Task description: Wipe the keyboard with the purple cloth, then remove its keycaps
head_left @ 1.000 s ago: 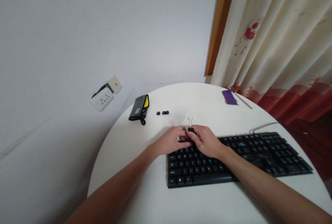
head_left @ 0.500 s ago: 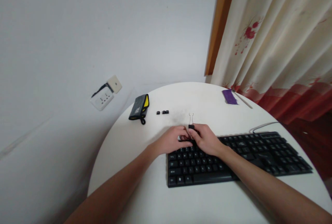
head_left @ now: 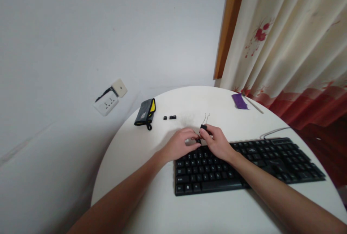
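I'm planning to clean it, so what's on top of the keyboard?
Partly over the keyboard are the left hand and right hand, with the right forearm above it; keys beneath them are hidden.

L hand (head_left: pixel 179 144) & R hand (head_left: pixel 217 142) close tog., both pinching.
Bare L arm (head_left: pixel 130 194) & R arm (head_left: pixel 271 189) angle fwd/inward fr. below; L thumb & fingers make loop; R fingers curled, thumb extended.

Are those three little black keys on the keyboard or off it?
Off: the three keys lie on the white table, apart from the keyboard, beyond the left hand.
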A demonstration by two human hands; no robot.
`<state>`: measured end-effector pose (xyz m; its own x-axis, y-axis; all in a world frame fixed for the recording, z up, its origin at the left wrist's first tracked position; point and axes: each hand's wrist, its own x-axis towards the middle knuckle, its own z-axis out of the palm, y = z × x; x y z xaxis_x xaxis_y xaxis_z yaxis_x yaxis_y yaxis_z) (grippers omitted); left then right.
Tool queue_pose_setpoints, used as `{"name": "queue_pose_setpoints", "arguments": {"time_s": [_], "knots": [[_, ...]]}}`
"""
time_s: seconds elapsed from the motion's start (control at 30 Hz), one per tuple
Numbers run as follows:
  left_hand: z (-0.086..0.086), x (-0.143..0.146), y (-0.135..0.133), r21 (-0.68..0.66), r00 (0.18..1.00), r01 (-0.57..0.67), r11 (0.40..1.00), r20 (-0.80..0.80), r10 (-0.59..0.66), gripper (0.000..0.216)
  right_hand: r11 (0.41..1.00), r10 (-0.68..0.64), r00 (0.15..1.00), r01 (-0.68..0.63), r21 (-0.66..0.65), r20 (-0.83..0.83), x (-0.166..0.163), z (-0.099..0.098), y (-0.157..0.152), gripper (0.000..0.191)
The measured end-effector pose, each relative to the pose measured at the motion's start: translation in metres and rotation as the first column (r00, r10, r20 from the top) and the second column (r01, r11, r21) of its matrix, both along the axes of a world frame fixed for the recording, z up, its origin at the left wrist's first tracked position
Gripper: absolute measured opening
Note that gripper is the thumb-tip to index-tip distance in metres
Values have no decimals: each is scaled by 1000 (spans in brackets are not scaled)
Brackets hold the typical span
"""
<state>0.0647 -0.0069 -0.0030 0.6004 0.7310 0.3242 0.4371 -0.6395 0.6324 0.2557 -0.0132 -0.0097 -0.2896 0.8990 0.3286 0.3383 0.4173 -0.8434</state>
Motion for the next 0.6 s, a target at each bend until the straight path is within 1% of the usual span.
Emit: {"name": "queue_pose_setpoints", "arguments": {"time_s": [0.07, 0.13, 0.2, 0.37, 0.5, 0.6], "knots": [[-1, 1, 0, 22, 998, -58, 998, 16, 58, 11, 999, -37, 999, 37, 17, -5, 0, 0, 1, 34], [-1, 1, 0, 27, 994, -108, 994, 29, 107, 19, 998, -61, 998, 61, 22, -10, 0, 0, 2, 33], [-1, 1, 0, 37, 991, -131, 991, 36, 129, 22, 998, -67, 998, 68, 11, -20, -1, -1, 2, 33], [-2, 0, 1, 112, 996, -94, 989, 19, 92, 10, 998, -67, 998, 67, -18, -19, -1, -1, 2, 33], [-2, 0, 1, 162, 998, -61, 985, -10, 63, 7, 997, -64, 998, 63, -46, -11, -1, -2, 2, 33], [-1, 0, 2, 224, 998, -22, 974, -57, 36, 5, 996, -70, 997, 69, -65, -23, -1, -4, 3, 33]]}}
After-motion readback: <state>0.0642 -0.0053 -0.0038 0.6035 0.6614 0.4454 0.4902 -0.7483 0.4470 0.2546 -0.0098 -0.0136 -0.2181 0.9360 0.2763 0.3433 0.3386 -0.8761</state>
